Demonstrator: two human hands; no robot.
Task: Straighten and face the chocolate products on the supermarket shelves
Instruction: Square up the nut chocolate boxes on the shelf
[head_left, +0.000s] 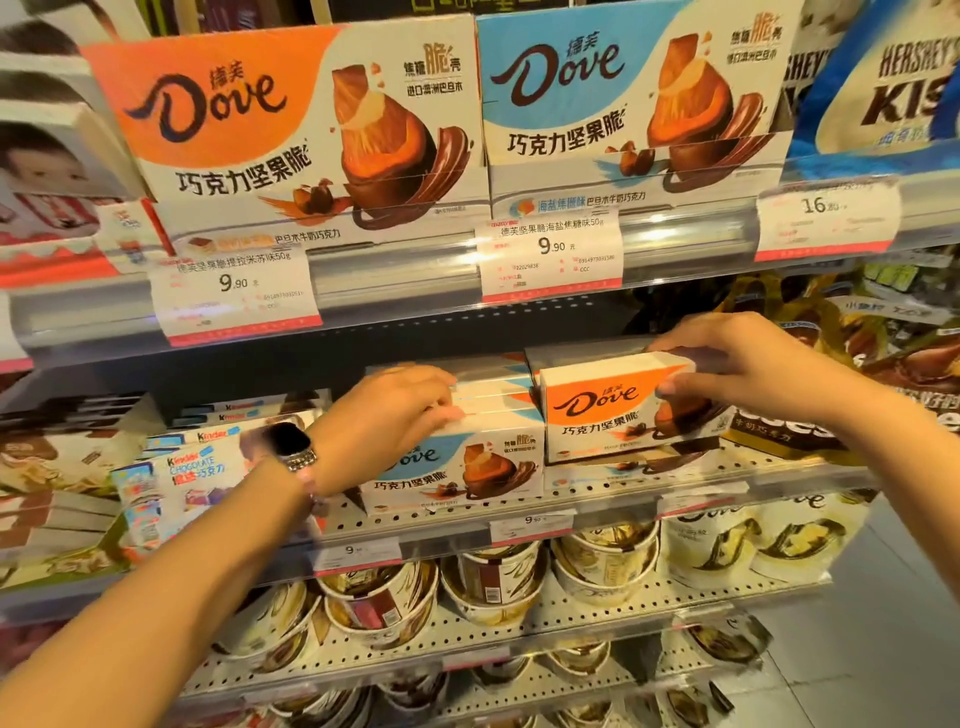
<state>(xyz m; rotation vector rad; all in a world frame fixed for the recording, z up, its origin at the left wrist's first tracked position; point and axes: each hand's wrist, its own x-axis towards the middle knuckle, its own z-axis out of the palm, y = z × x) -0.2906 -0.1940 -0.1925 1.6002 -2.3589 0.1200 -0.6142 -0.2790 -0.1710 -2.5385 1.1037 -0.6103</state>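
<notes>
Left forearm: it reached in from the lower left, a dark watch (289, 441) on the wrist
Left hand (387, 415): it lay on the top of the blue Dove box (457, 467); fingers (447, 402) nearly straight, gripping nothing
Right hand (737, 358): fingers curled over the top of the orange Dove box (613, 415), thumb on its front; it held the box
Boxes: both on the middle shelf (587, 488), side by side and touching; orange box slightly raised and tilted
Upper shelf: two big Dove display cartons (311, 130) above price tags (550, 254)
</notes>
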